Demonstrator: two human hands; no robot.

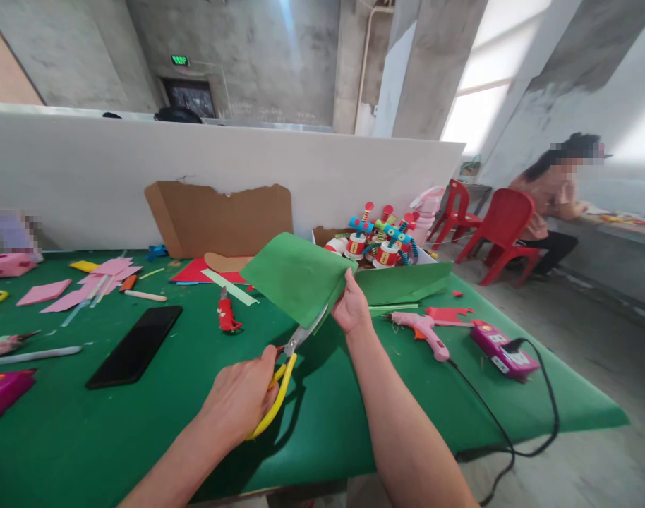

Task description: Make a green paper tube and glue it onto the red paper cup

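My left hand (pixel 243 395) is closed around the yellow handles of a pair of scissors (pixel 280 395). The scissor blades reach up to the lower edge of a green paper sheet (pixel 296 275), which appears folded or bent over, and part of the blades is hidden by it. With fingers pinched on the sheet's right edge, my right hand (pixel 353 305) holds it above the table. Beneath lies the green table top (pixel 306 451). Left of the sheet rests a red utility knife (pixel 226 312) beside a pale green paper strip (pixel 230 286).
A pink glue gun (pixel 423 331) lies right, near a purple power strip (pixel 505 353) with a black cord. A black phone (pixel 135 347) and pink papers (pixel 94 286) lie left. Behind stand a box of colourful paper figures (pixel 386 243) and brown cardboard (pixel 221 219). A person (pixel 550 190) sits far right.
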